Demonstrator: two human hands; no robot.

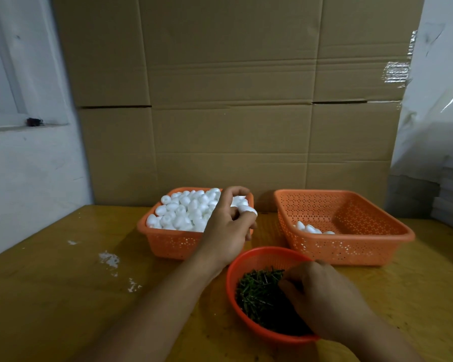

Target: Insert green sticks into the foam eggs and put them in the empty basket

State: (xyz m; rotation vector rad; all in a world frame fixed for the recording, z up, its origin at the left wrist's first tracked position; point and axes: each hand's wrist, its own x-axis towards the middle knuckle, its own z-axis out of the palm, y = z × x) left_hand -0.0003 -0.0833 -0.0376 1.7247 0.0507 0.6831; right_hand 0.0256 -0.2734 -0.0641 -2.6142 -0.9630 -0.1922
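A foam egg was pinched by the left hand over the full basket. The right hand was curled into the green sticks; its grip could not be told. One stick should be pushed in straight, probably gently, then dropped in the other basket.

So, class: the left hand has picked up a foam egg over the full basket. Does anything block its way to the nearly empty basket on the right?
Nothing visible does. The left hand holds the foam egg above the full basket; only bare table lies between it and the open-topped right basket.
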